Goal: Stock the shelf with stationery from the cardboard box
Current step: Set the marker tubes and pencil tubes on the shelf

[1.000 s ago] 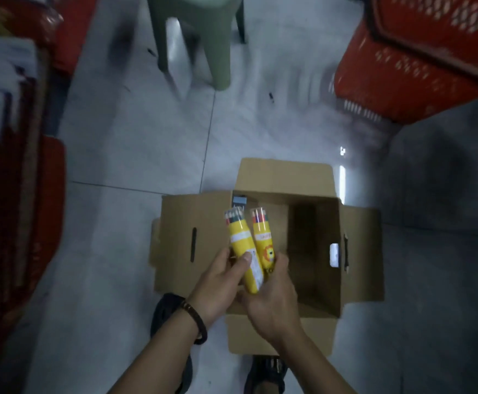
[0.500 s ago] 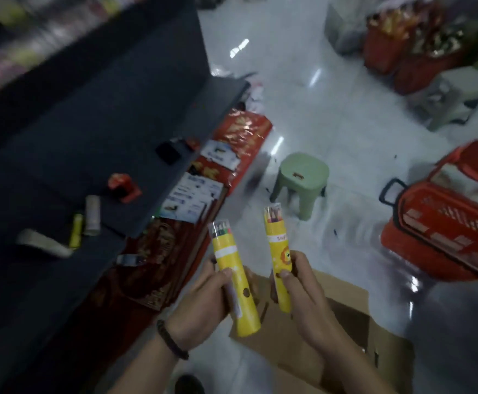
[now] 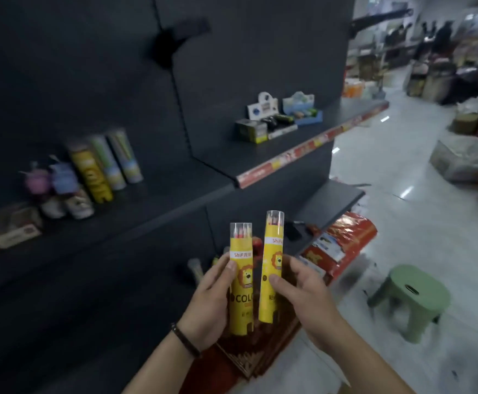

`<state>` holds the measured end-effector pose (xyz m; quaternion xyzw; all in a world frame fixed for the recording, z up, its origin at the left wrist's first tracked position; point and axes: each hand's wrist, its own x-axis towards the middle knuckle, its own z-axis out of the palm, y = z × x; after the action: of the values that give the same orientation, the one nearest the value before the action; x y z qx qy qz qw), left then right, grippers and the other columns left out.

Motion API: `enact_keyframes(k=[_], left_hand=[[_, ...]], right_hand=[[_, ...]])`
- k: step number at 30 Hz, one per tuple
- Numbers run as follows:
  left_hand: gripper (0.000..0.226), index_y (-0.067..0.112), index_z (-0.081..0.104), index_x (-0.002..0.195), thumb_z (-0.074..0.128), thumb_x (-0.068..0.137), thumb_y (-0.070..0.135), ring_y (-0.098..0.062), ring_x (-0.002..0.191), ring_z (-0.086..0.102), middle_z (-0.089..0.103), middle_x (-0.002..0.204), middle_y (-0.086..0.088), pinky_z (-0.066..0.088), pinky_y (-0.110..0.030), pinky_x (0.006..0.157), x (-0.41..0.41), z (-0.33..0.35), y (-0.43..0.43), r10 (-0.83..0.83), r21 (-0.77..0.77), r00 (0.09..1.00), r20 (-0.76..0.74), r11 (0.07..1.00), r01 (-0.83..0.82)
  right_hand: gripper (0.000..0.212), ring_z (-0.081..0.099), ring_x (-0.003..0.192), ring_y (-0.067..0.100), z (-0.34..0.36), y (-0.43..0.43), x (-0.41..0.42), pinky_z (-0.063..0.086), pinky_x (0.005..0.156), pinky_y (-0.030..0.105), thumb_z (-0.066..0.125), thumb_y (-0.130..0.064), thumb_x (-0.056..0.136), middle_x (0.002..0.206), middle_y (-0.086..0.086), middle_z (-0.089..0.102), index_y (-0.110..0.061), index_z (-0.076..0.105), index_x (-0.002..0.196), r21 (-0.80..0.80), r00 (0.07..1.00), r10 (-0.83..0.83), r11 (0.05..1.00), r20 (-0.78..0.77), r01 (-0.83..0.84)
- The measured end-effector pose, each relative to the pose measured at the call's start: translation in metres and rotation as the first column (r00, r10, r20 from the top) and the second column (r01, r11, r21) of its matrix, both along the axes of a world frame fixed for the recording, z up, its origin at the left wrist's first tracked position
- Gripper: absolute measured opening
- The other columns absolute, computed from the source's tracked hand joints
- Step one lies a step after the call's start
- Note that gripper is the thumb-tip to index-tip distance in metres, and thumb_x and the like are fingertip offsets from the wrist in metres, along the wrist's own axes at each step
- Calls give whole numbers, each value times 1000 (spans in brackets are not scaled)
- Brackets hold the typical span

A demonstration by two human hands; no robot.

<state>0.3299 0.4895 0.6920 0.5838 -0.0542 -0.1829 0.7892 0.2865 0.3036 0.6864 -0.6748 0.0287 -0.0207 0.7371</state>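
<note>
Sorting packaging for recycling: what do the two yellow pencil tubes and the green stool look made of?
Yellow pencil tubes: likely printed card or paper wrap, matte, with clear plastic tops showing the pencil tips. One is in the left hand, the other in the right hand. Green stool: apparently moulded plastic, smooth, one uniform colour.

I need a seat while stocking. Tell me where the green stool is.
In the head view the green stool stands on the floor at lower right, right of the right hand and just past the red packages under the dark shelf.

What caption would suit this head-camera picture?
Left hand and right hand each hold a yellow pencil tube upright before a dark shelf.
</note>
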Motion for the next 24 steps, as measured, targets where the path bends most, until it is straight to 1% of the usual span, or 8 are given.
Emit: enact_keyframes(k=[2, 4, 6, 10, 13, 16, 18, 24], left_hand=[[37, 17, 59, 140, 48, 107, 30, -38, 121, 68, 71, 130, -18, 54, -55, 104, 10, 15, 40, 49, 33, 995, 83, 998, -51], [38, 19, 55, 140, 53, 104, 31, -40, 117, 69, 71, 128, -19, 57, -57, 101, 21, 28, 77, 122, 44, 983, 137, 991, -129], [42, 19, 51, 139, 59, 99, 29, -34, 113, 71, 72, 127, -14, 58, -55, 98, 31, 42, 109, 183, 55, 964, 193, 979, -197], [39, 27, 57, 133, 66, 95, 32, -29, 114, 70, 72, 125, -9, 58, -53, 100, 60, 59, 161, 310, 97, 901, 303, 931, -353], [35, 31, 62, 129, 69, 94, 34, -24, 110, 71, 74, 116, 1, 59, -52, 96, 93, 70, 191, 399, 184, 808, 433, 838, -513], [29, 28, 60, 129, 66, 101, 24, -8, 108, 71, 74, 116, 11, 60, -42, 95, 133, 83, 209, 421, 242, 720, 552, 745, -622], [29, 26, 59, 130, 64, 103, 21, -2, 108, 69, 73, 116, 12, 59, -38, 96, 161, 89, 214, 440, 267, 666, 603, 675, -688], [27, 33, 56, 124, 63, 103, 17, 0, 108, 65, 68, 117, 15, 57, -41, 98, 237, 88, 222, 487, 295, 502, 715, 441, -848]], right_hand=[[24, 75, 112, 22, 17, 42, 20, 59, 99, 50, 67, -13, 102, 117, 2, 79, -22, 71, 124, -26, 999, 40, 999, 28, -39], [23, 75, 109, 22, 28, 78, 41, 60, 98, 51, 69, -13, 101, 116, 2, 79, -22, 70, 123, -57, 996, 74, 996, 54, -71], [22, 75, 108, 23, 39, 110, 62, 60, 98, 51, 71, -13, 100, 114, 4, 79, -21, 71, 121, -79, 990, 117, 991, 80, -111], [18, 76, 103, 18, 57, 156, 104, 62, 93, 42, 72, -12, 99, 108, 0, 80, -19, 71, 115, -147, 972, 195, 973, 128, -176], [17, 76, 101, 16, 66, 180, 141, 62, 91, 39, 74, -15, 98, 105, -1, 80, -20, 71, 113, -177, 957, 249, 959, 149, -222], [19, 76, 100, 16, 71, 200, 182, 62, 91, 42, 76, -17, 97, 106, -1, 79, -22, 71, 114, -197, 937, 302, 943, 177, -266], [20, 76, 100, 15, 73, 209, 209, 63, 87, 38, 76, -16, 97, 106, -3, 79, -22, 71, 115, -203, 920, 335, 934, 203, -295], [25, 73, 94, 4, 72, 229, 296, 61, 82, 26, 80, -20, 93, 102, -18, 76, -33, 67, 110, -318, 896, 353, 911, 269, -263]])
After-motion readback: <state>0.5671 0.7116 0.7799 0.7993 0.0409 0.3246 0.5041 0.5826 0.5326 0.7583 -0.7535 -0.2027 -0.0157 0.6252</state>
